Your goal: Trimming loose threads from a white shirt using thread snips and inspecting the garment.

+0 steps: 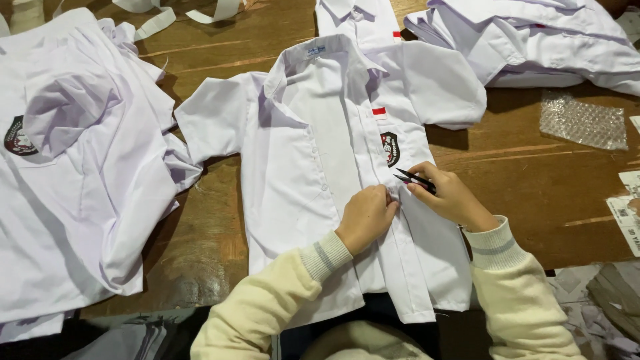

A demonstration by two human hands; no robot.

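A white short-sleeved shirt (300,160) lies front up on the wooden table (533,180), with a dark crest badge (391,148) and a small red strip on its chest pocket. My left hand (365,217) presses down on the button placket near the shirt's middle, fingers curled on the cloth. My right hand (450,197) holds small black thread snips (413,179), their tips pointing left at the placket just above my left fingers. Both arms wear cream knit sleeves.
A heap of white shirts (73,173) with a crest badge covers the left of the table. More folded white shirts (533,40) lie at the back right. A piece of bubble wrap (583,121) and paper labels (627,213) sit at the right edge. White strips (153,23) lie at the back.
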